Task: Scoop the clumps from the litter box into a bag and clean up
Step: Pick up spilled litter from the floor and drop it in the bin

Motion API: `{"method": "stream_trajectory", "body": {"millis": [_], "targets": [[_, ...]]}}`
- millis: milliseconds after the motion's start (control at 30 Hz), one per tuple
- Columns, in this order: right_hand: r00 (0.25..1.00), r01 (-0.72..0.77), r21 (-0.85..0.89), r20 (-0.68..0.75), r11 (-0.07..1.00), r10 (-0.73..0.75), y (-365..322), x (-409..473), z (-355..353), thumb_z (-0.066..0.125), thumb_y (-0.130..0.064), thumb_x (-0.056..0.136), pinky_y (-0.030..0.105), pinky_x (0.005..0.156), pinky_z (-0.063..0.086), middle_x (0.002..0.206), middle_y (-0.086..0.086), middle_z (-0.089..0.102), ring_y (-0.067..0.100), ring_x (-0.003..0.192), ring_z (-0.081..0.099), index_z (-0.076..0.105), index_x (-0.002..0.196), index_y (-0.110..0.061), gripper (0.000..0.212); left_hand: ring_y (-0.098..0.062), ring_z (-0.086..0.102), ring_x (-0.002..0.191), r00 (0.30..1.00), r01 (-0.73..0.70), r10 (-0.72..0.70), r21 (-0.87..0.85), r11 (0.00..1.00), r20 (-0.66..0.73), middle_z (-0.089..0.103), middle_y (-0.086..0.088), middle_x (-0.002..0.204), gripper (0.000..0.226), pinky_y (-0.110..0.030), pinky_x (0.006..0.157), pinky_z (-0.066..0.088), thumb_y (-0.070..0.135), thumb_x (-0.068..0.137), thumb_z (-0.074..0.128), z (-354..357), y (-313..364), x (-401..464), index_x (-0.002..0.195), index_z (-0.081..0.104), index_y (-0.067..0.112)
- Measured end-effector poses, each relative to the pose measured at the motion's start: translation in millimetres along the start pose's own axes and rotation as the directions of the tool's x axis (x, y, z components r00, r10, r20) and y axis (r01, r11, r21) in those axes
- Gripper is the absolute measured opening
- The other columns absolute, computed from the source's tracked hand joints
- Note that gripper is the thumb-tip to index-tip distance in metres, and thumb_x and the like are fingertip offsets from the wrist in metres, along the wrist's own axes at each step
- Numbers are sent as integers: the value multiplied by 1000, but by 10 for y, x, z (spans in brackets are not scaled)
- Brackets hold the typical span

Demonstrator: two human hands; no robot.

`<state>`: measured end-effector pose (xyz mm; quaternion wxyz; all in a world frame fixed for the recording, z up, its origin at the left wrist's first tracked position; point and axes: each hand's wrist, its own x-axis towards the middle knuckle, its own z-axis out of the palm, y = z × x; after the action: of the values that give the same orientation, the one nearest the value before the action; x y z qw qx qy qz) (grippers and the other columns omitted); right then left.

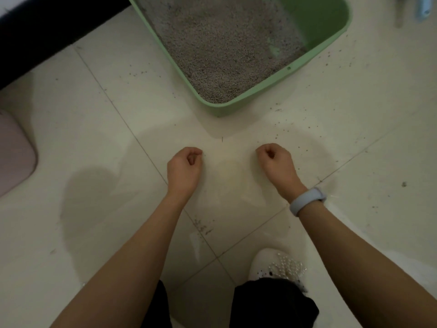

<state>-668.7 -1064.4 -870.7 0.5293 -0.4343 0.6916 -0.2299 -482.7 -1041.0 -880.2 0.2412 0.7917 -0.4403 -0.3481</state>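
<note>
Litter box (279, 76) sat on the floor tiles (94, 138), well ahead of both hands. Left hand (184, 166) and right hand (276, 162) hung curled, holding nothing visible. Scooping appeared not begun; next move required fetching a scoop and bag.

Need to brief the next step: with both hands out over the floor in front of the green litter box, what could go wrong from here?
1. Loose granules lie scattered on the tiles around the litter box; the white shoe could tread them further.
2. Something thin and clear seems to hang between the left hand and right hand, perhaps the bag; it is too faint to confirm, so scooping could miss it.
3. No scoop is clearly visible.
</note>
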Motion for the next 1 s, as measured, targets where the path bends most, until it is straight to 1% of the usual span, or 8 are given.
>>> {"method": "stream_trajectory", "body": {"millis": [67,133,367,500,600,700,833,1000], "targets": [[973,-210,493,193,844,129,-92,-32,-122,40,-4,90,17,46,31,60,1,45,12,55,37,52,68,-8,25,-14,48,69,1000,-30,30,44,999,-6,52,0,69,16,-18,66,34,7,85,58,24,1,6,98,68,6],[932,-336,710,347,619,107,-131,-76,-208,41,-8,77,19,44,29,55,2,45,12,50,36,51,58,-10,22,-14,49,72,999,-32,32,54,998,0,56,-4,75,16,-21,70,38,12,85,63,31,-6,6,99,68,7],[921,-389,809,354,440,164,-36,-96,-183,45,-17,81,19,42,28,53,0,45,10,44,37,47,53,-14,29,-15,56,78,1000,-21,24,146,989,-17,67,-5,88,16,-20,65,34,24,86,64,45,14,16,95,70,13],[935,-353,795,298,493,190,17,-121,-155,44,-12,92,18,44,29,54,0,46,9,48,38,40,62,-14,30,-17,58,84,999,-40,34,263,964,27,65,1,90,17,-23,67,36,28,89,58,26,42,44,98,68,17],[966,-258,648,162,716,202,70,-145,-107,50,-4,90,18,46,32,59,2,47,12,53,39,48,67,-11,24,-13,54,76,998,-14,-2,240,971,66,59,7,79,14,-23,67,37,26,89,58,6,50,70,95,67,16],[992,-88,202,-67,975,104,84,-91,-50,56,-10,88,21,59,41,68,-2,53,9,61,47,59,79,-13,10,-6,45,59,986,166,-158,-170,971,60,51,8,64,8,-21,62,37,18,87,61,-40,56,99,80,65,15],[976,103,-149,-173,983,-129,-18,108,6,57,-13,87,10,62,39,78,3,58,11,66,50,63,99,-7,14,-9,43,56,934,345,-317,-634,693,161,58,-2,69,17,-20,57,39,7,89,57,-179,91,37,74,63,10],[967,174,-381,-108,908,-231,-4,301,65,59,-8,85,15,66,30,95,18,62,28,84,56,64,95,2,14,-8,56,58,906,409,-301,-799,441,298,65,0,63,16,-15,58,49,-3,89,53,-260,107,-56,78,61,5]]}}
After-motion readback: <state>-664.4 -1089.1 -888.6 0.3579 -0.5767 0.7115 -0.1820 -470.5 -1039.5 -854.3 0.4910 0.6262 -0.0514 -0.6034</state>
